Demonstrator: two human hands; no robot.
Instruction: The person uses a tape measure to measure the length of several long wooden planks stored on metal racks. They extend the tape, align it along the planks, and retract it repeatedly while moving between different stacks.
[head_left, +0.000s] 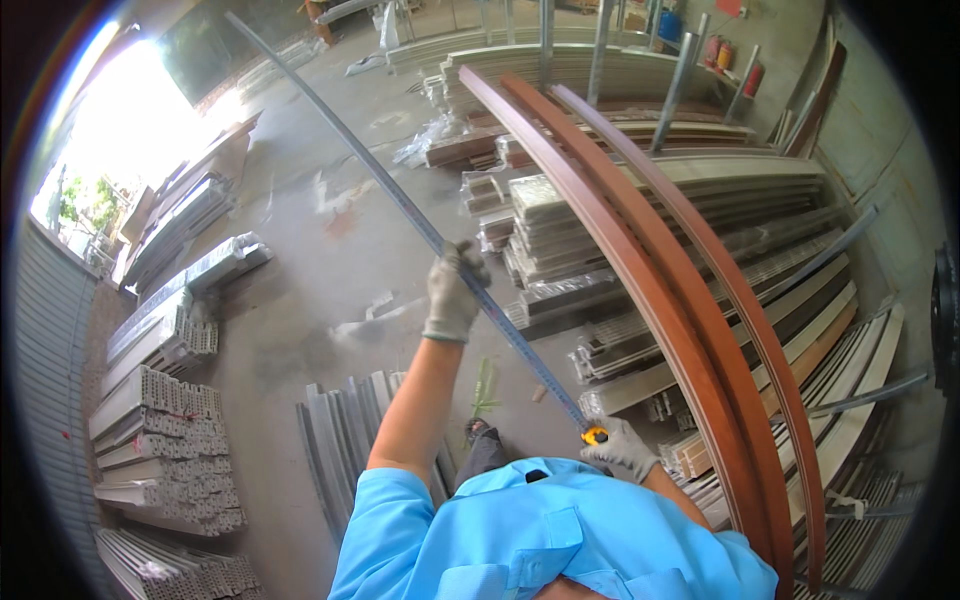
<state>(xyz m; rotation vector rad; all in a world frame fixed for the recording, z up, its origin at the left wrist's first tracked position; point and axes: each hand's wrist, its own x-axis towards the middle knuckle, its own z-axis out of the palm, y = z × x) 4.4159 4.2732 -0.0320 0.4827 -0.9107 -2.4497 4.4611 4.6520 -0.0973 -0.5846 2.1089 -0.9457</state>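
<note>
Our left grip (453, 300) clamps the tape blade (380, 175) (presumably for support); our right grip (624, 452) clamps its yellow case (594, 436).

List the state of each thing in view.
Long blue-grey strip: held slantwise
Yellow tape measure: at the strip's near end
Left hand: gloved, gripping the strip
Right hand: gloved, holding the tape measure
Reddish-brown profiles: two together, one apart
Pale profiles at left: stacked
Doorway: open, bright

lt blue short-slv shirt (630, 515), gray glove (625, 453) on ea. hand (455, 295), dk trousers (484, 456)
</note>
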